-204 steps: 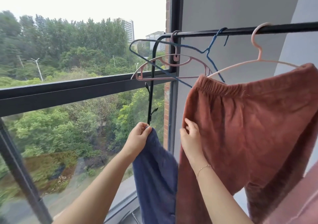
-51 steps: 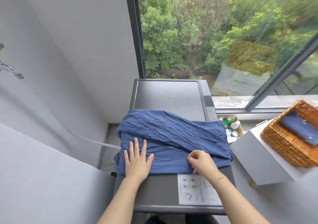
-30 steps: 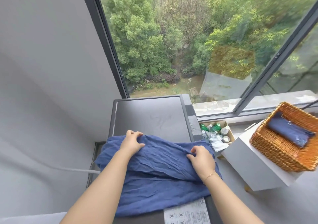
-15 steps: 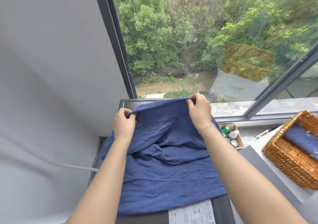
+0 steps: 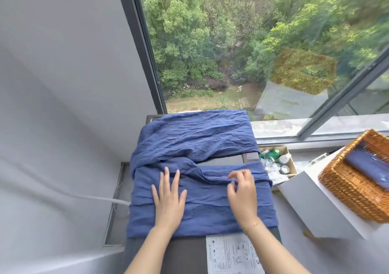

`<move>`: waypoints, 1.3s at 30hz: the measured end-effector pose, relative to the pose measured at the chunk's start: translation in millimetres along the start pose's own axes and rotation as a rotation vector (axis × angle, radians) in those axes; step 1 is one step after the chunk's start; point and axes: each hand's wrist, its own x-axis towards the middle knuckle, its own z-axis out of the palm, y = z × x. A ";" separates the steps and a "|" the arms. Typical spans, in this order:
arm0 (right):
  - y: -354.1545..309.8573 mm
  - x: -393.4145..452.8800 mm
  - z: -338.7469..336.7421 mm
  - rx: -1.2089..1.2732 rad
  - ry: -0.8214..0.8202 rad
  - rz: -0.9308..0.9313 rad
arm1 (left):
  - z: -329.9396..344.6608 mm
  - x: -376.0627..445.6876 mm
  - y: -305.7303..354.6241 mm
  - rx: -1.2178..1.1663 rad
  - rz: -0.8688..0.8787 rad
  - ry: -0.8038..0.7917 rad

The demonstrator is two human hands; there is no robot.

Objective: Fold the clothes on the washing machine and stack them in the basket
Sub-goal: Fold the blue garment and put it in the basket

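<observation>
Under the flat left hand [image 5: 169, 198], the blue garment [image 5: 195, 147] lies unfolded; the right hand [image 5: 242, 191] hovers loosely curled (holding nothing). The basket [image 5: 345, 185], right of it, holds one folded piece.

Washing machine top [image 5: 185, 252] bearing a crumpled blue garment [image 5: 197, 143] and a printed label [image 5: 231, 254]; white cabinet [image 5: 315, 206] supporting a wicker basket [image 5: 349, 189].

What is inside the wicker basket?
A folded blue cloth lies in the basket. Anything under it cannot be seen, and the basket's right end is cut off by the frame.
</observation>
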 end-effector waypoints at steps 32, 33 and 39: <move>38.3 -47.2 -62.6 -0.443 -0.210 0.297 | -26.5 25.0 83.0 -0.013 0.160 -0.320; 41.6 -46.0 -64.9 -0.439 -0.187 0.259 | -22.9 26.0 83.3 -0.022 0.136 -0.321; 55.2 -23.4 -94.7 -0.287 -0.171 0.017 | -33.1 33.7 68.6 -0.188 0.095 -0.270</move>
